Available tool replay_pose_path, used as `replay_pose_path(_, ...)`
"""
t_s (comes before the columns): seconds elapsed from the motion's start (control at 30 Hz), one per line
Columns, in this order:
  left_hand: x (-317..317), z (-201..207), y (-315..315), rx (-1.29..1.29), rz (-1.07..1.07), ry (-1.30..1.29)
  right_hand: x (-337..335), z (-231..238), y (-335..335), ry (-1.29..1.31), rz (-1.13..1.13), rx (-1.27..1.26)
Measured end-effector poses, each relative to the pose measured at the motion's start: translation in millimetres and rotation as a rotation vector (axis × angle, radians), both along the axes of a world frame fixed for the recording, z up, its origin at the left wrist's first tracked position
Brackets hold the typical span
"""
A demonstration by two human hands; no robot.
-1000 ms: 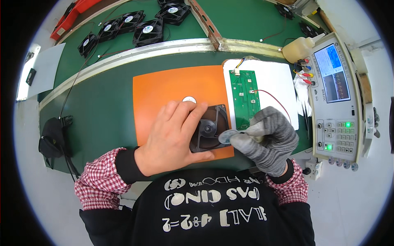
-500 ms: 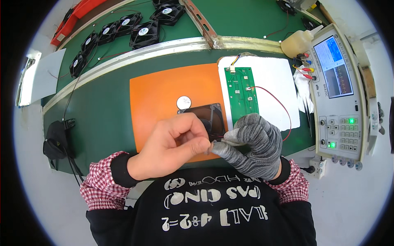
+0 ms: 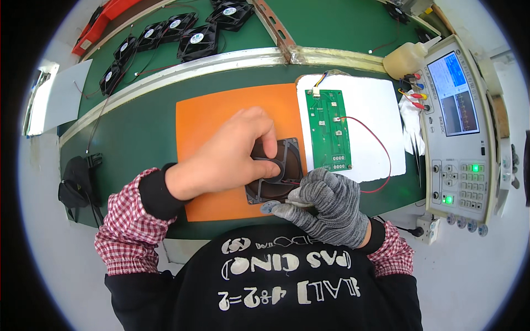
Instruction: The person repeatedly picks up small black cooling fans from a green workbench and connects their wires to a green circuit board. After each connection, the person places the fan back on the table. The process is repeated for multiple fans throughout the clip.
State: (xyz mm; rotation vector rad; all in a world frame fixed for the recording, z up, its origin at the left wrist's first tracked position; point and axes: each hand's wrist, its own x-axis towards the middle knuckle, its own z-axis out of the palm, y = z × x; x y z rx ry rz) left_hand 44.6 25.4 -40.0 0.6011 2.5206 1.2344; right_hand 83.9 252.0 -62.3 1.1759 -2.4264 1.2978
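A black square cooling fan [image 3: 287, 157] lies on an orange mat [image 3: 210, 110]. My bare left hand [image 3: 229, 151] is over the fan's left part, thumb at the round hub and index finger bent above it, a gap between them; its other fingers are tucked out of sight. To the lower right, my right hand [image 3: 328, 207], in a grey knit glove, pinches a small round grey label [image 3: 270, 207] at the fan's near edge. A red wire runs from the hub toward the gloved fingers, which hide part of it.
A green circuit board [image 3: 328, 129] with a red wire sits on a white pad [image 3: 375, 127]. Rightward stand a test instrument [image 3: 455, 110] with a lit screen, tweezers [image 3: 417, 165] and a plastic bottle [image 3: 404, 59]. Several fans [image 3: 197, 43] lie beyond the metal rail [image 3: 237, 58].
My left hand has moved up and away from my right, onto the fan. The round label now shows in my gloved fingers. The white disc on the mat is now hidden.
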Motion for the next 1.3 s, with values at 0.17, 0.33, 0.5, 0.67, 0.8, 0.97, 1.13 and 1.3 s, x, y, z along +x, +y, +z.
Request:
replay_pose_path(0.17, 6, -4, 0, 0.189, 0.085, -0.113, -2, 5, 3, -0.056, 0.038, 0.063)
replay_pose_path(0.33, 30, -20, -13, 0.347, 0.193, -0.044, -21, 19, 16, -0.214, 0.096, 0.049)
replay_pose_path(0.5, 48, -12, -19, 0.037, 0.06, 0.27, -28, 17, 11, -0.216, -0.038, 0.175)
replay_pose_path(0.67, 48, -15, -18, 0.071, 0.071, 0.235, -31, 8, 4, -0.152, -0.048, 0.162)
replay_pose_path(0.8, 48, -16, -17, 0.077, 0.08, 0.237, -32, 7, 3, -0.17, -0.045, 0.159)
replay_pose_path(0.97, 47, -15, -18, 0.061, 0.08, 0.238, -33, 9, 3, -0.165, -0.034, 0.204)
replay_pose_path(1.13, 48, -16, -18, 0.038, 0.083, 0.238, -32, 11, 3, -0.158, -0.04, 0.211)
replay_pose_path(1.3, 51, -14, -18, 0.006, 0.073, 0.327, -32, 11, 3, -0.13, -0.037, 0.201)
